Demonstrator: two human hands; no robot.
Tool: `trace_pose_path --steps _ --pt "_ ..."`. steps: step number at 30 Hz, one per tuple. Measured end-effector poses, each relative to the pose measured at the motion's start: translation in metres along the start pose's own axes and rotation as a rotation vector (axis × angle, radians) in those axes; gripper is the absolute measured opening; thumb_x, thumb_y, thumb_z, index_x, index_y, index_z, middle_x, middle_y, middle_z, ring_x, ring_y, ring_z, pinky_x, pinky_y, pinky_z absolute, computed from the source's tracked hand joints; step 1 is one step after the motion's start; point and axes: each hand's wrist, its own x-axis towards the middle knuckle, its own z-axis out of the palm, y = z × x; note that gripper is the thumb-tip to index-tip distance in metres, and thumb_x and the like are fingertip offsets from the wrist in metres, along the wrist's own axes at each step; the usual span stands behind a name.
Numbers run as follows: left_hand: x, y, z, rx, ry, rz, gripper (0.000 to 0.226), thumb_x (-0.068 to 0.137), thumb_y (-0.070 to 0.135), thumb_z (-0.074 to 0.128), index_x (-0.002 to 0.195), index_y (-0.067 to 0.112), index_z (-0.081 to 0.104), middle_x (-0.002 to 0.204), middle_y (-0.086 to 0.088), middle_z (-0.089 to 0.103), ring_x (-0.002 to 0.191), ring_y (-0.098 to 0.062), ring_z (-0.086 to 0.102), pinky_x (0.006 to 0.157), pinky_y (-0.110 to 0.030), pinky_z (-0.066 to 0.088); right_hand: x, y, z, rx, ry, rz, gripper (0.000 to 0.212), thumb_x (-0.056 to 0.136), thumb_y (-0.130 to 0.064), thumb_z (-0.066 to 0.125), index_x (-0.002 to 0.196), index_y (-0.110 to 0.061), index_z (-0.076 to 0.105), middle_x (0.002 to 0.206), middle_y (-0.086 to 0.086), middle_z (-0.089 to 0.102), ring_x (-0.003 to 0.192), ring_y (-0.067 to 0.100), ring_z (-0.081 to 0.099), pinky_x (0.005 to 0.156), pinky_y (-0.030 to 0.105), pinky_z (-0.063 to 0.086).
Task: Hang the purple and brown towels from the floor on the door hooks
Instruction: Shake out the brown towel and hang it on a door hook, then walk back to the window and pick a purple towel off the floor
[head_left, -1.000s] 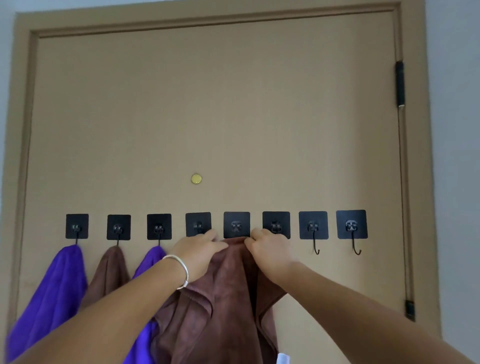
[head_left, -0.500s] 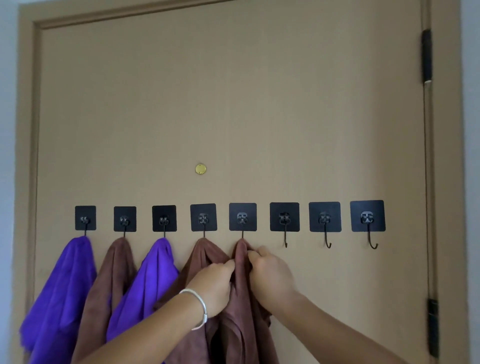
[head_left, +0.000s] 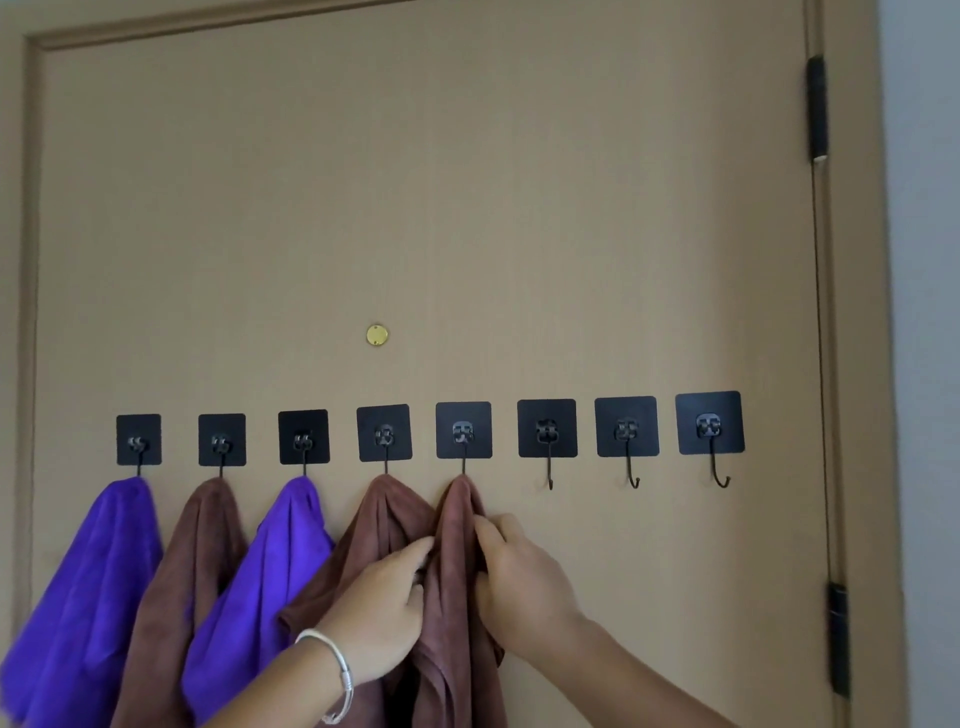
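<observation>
- The door (head_left: 467, 208) is tan, with eight black square adhesive hooks in a row across it and a small brass disc (head_left: 376, 335) above the middle of the row.
- Counting from the left: the first hook (head_left: 138, 441) carries a purple towel (head_left: 88, 597), the second hook (head_left: 222, 441) a brown towel (head_left: 192, 582), the third hook (head_left: 304, 439) another purple towel (head_left: 260, 587).
- The fourth hook (head_left: 384, 434) and fifth hook (head_left: 463, 431) both carry brown cloth: the brown towel being handled (head_left: 457, 623) peaks at each and dips between them (one towel or two, I cannot tell).
- Every towel hangs with its long axis vertical, narrow at the hook and pointing up to it, widening downward and running out of view at the bottom edge.
- The left hand (head_left: 387, 608), with a white bangle (head_left: 337, 670) on its wrist, pinches a fold of the brown cloth below the fifth hook, fingertips curled into the fabric.
- The right hand (head_left: 519, 571) grips the same hanging fold from its right side, fingers curled round the edge, thumb side uppermost.
- The two hands sit close together with the fold between them.
- The three hooks (head_left: 628, 431) on the right are bare, their wire ends curling up.
- Two black hinges (head_left: 816, 109) sit on the right of the frame.
</observation>
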Motion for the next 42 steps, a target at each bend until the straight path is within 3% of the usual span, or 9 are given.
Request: trace_pose_path --steps 4,7,12,15,20,24,34,42 --pt "-0.005 0.009 -0.004 0.132 0.190 0.167 0.058 0.093 0.019 0.045 0.144 0.040 0.028 0.140 0.034 0.024 0.129 0.010 0.030 0.106 -0.012 0.024 -0.010 0.003 -0.014 0.018 0.052 0.019 0.047 0.087 -0.024 0.044 0.134 -0.030 0.045 0.132 -0.010 0.044 0.107 0.019 0.056 0.085 0.033 0.049" --pt "-0.002 0.023 0.001 0.215 0.236 0.279 0.057 0.092 0.030 0.052 0.145 0.034 0.031 0.148 0.023 0.023 0.137 0.003 0.020 0.110 -0.011 0.010 -0.023 0.008 -0.026 0.002 0.111 0.052 0.046 0.087 -0.025 0.047 0.132 -0.035 0.047 0.126 -0.013 0.049 0.108 0.014 0.055 0.088 0.031 0.049" --pt "0.009 0.038 0.014 0.224 0.249 0.545 0.053 0.084 0.029 0.062 0.136 0.028 0.050 0.143 0.011 0.041 0.140 -0.011 0.026 0.115 -0.036 0.025 -0.045 0.010 -0.041 -0.123 0.166 0.142 0.047 0.088 -0.031 0.053 0.133 -0.042 0.044 0.118 -0.023 0.048 0.103 0.004 0.053 0.082 0.019 0.046" --pt "0.014 0.043 0.019 0.192 0.239 0.599 0.051 0.084 0.032 0.056 0.134 0.028 0.049 0.139 0.008 0.044 0.137 -0.015 0.030 0.112 -0.046 0.030 -0.058 0.007 -0.048 -0.236 0.177 0.213 0.046 0.090 -0.036 0.053 0.135 -0.040 0.043 0.127 -0.022 0.044 0.112 0.003 0.049 0.087 0.017 0.043" --pt "0.027 0.054 0.017 0.188 0.215 0.622 0.055 0.093 0.041 0.046 0.145 0.031 0.032 0.150 0.003 0.031 0.143 -0.017 0.013 0.117 -0.042 0.013 -0.079 -0.007 -0.059 -0.389 0.213 0.359 0.050 0.091 -0.034 0.053 0.139 -0.035 0.039 0.138 -0.013 0.041 0.123 0.008 0.043 0.098 0.023 0.040" --pt "0.024 0.074 0.022 0.095 0.168 0.704 0.055 0.094 0.045 0.041 0.145 0.027 0.033 0.150 -0.005 0.034 0.142 -0.025 0.019 0.112 -0.050 0.024 -0.108 -0.026 -0.070 -0.484 0.249 0.503 0.050 0.092 -0.036 0.052 0.140 -0.035 0.037 0.140 -0.011 0.038 0.127 0.013 0.039 0.103 0.030 0.038" --pt "-0.046 0.142 0.056 -0.248 -0.017 0.900 0.055 0.096 0.051 0.030 0.147 0.028 0.029 0.152 -0.008 0.030 0.144 -0.026 0.014 0.114 -0.054 0.017 -0.207 -0.106 -0.139 -0.812 0.343 0.837 0.049 0.089 -0.036 0.055 0.136 -0.031 0.045 0.139 -0.005 0.044 0.127 0.019 0.041 0.107 0.033 0.033" --pt "-0.151 0.248 0.039 -0.496 -0.147 1.126 0.059 0.091 0.054 0.032 0.145 0.030 0.032 0.153 -0.007 0.029 0.145 -0.026 0.014 0.114 -0.057 0.013 -0.327 -0.199 -0.210 -1.011 0.434 1.113 0.050 0.090 -0.037 0.056 0.138 -0.030 0.044 0.142 -0.003 0.043 0.133 0.019 0.036 0.111 0.040 0.031"
